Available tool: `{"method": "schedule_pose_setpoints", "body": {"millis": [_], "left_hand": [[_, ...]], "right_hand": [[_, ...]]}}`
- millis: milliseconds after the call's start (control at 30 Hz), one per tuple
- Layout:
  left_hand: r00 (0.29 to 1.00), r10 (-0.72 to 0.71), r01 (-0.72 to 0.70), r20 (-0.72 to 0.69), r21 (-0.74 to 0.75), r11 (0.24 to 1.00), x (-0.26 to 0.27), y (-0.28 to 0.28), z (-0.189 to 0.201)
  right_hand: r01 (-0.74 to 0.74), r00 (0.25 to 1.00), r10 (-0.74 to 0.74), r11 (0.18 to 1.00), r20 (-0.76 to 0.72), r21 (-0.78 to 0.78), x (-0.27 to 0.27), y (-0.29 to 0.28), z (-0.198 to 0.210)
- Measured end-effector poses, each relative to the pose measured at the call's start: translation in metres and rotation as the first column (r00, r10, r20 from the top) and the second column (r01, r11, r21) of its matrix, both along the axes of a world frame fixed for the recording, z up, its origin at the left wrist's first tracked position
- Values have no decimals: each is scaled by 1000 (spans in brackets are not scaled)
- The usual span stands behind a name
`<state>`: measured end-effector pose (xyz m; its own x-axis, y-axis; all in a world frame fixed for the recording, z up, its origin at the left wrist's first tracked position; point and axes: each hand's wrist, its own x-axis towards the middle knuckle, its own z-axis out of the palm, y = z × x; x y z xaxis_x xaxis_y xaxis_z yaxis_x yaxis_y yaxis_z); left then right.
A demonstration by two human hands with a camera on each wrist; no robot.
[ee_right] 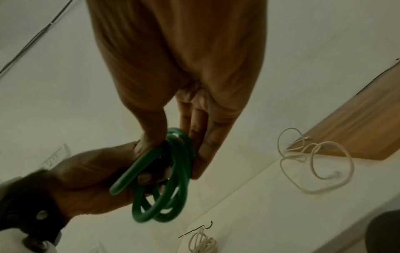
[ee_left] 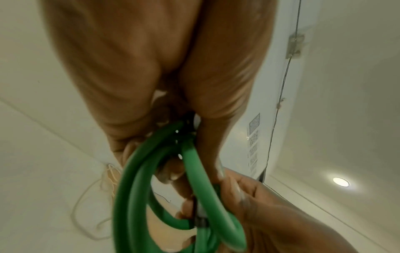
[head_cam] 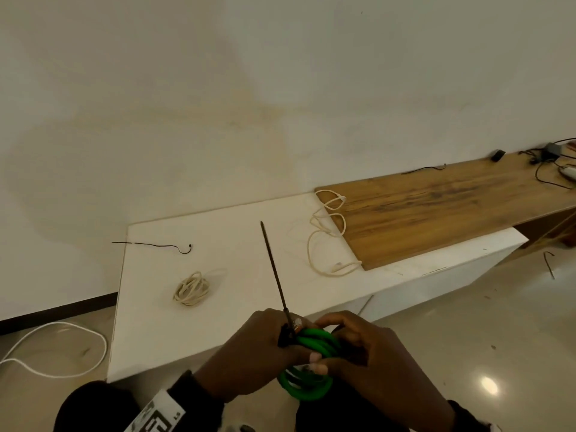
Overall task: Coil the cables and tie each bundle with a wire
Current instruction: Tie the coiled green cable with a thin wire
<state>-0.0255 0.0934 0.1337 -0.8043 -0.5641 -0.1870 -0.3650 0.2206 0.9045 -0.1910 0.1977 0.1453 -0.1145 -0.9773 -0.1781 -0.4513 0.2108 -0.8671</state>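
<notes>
A coiled green cable is held between both hands in front of the white table's near edge. My left hand grips the coil and pinches a stiff dark tie wire that sticks up and away over the table. My right hand curls its fingers round the coil's right side. A tied cream cable bundle lies on the table. A loose cream cable sprawls across the table and the wooden board.
A second dark wire lies at the white table's far left. A wooden board carries black cords and small devices at its far right. A white cable loops on the floor at left.
</notes>
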Motion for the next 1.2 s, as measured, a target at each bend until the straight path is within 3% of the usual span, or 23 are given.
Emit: {"method": "schedule_pose_setpoints", "body": {"millis": [200, 367, 467, 600, 767, 933, 1033, 1100, 1200], "left_hand": [[996, 92, -84, 19, -261, 962, -6, 14, -7], [984, 170, -148, 58, -276, 950, -6, 18, -3], [984, 144, -108, 106, -292, 950, -7, 19, -2], [972, 135, -50, 191, -395, 917, -10, 21, 3], [967, 113, -4, 227, -431, 902, -11, 25, 7], [971, 119, -17, 207, -439, 898, -7, 26, 5], [978, 137, -55, 157, -442, 895, -6, 25, 0], [984, 132, -73, 118, -409, 909, -4, 22, -6], [998, 40, -26, 45, -275, 961, 4, 21, -5]], "right_hand": [[44, 996, -55, 987, -68, -154, 12, 3, -13], [30, 999, -29, 998, 22, -58, 11, 4, -19], [-54, 999, 54, 995, 0, -84, 16, 5, -18], [7, 989, 8, 995, 150, -101, 26, 3, -15], [63, 965, -44, 996, 257, -66, 33, 1, -15], [57, 968, -55, 998, 246, 1, 37, -4, -14], [112, 927, -112, 993, 358, 23, 38, -6, -14], [181, 881, -197, 980, 430, 80, 39, -5, -9], [223, 895, -234, 972, 380, 72, 37, -6, -8]]}}
